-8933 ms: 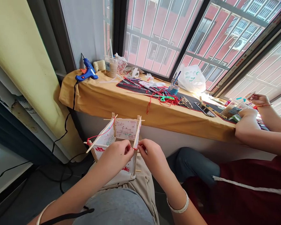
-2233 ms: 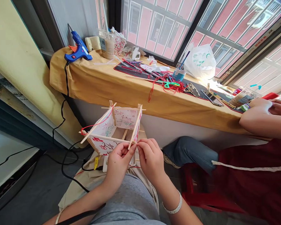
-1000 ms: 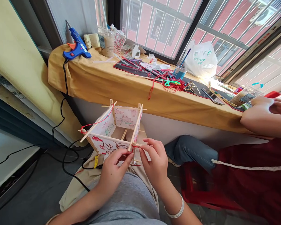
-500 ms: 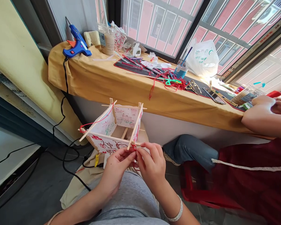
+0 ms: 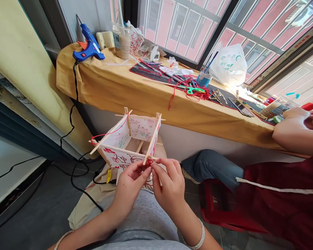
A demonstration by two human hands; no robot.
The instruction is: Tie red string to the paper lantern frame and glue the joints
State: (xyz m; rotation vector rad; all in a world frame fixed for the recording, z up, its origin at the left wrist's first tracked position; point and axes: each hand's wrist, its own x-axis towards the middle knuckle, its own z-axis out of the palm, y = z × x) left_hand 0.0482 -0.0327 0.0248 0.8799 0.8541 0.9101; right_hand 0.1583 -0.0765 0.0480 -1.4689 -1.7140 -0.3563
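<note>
Over the person's lap, a square paper-and-stick lantern frame (image 5: 142, 127) stands tilted, its painted paper panels fixed to thin wooden sticks whose ends poke past the corners. The left hand (image 5: 130, 189) is half closed, its fingers curled in toward the lower corner nearest the person. The right hand (image 5: 169, 187) is also partly closed, its thumb and bent fingers meeting the left fingertips at that same corner. Together the hands pinch the stick and a short length of red thread (image 5: 149, 161) knotted or wrapped there; the exact fingers on the thread are too small to tell. More of the thread runs along the upper edge of the left-hand panel.

Below the frame, a black cord (image 5: 79, 187) trails across the floor and over a beige cloth (image 5: 88, 211) on the lap. A beaded bracelet (image 5: 199, 239) circles the right wrist.

Ahead, beyond the frame, a yellow cloth (image 5: 114, 83) covers the window sill. On it lie a blue glue gun (image 5: 88, 45), a drinks cup (image 5: 122, 43), a black mat (image 5: 146, 69), green-handled scissors (image 5: 194, 90) in a tangle of red string (image 5: 198, 94), a white plastic bag (image 5: 228, 66) and a phone (image 5: 241, 107).

To the right, a co-worker's hands (image 5: 294, 125) rest at the sill's far end, well apart from the person's own, beside a denim-covered knee (image 5: 211, 168) and a red stool (image 5: 214, 208).
</note>
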